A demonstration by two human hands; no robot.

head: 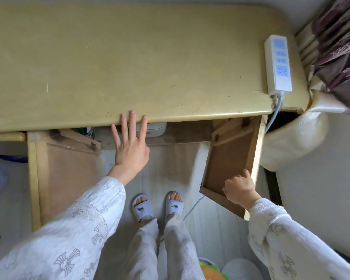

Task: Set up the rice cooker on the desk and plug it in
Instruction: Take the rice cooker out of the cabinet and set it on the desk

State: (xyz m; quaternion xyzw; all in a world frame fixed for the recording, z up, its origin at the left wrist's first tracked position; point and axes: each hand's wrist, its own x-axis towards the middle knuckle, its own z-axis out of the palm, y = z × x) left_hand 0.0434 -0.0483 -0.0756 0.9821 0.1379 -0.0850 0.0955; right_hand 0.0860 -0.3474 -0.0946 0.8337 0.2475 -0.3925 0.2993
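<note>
A yellow-green desk (129, 63) fills the upper part of the head view. Under its front edge a pale appliance, probably the rice cooker (156, 129), shows only as a rounded corner; the rest is hidden by the desktop. My left hand (130, 145) reaches toward it with fingers spread, fingertips at the desk's front edge, holding nothing. My right hand (239, 187) grips the lower edge of an open wooden cabinet door (228, 160) on the right. A white power strip (278, 64) with blue sockets lies at the desk's right end.
The strip's grey cable (274, 113) drops over the desk edge. A second open wooden door (69, 168) stands to the left. A patterned curtain (339, 47) and a cream cushion (297, 138) crowd the right side. My slippered feet (158, 207) stand on pale floor.
</note>
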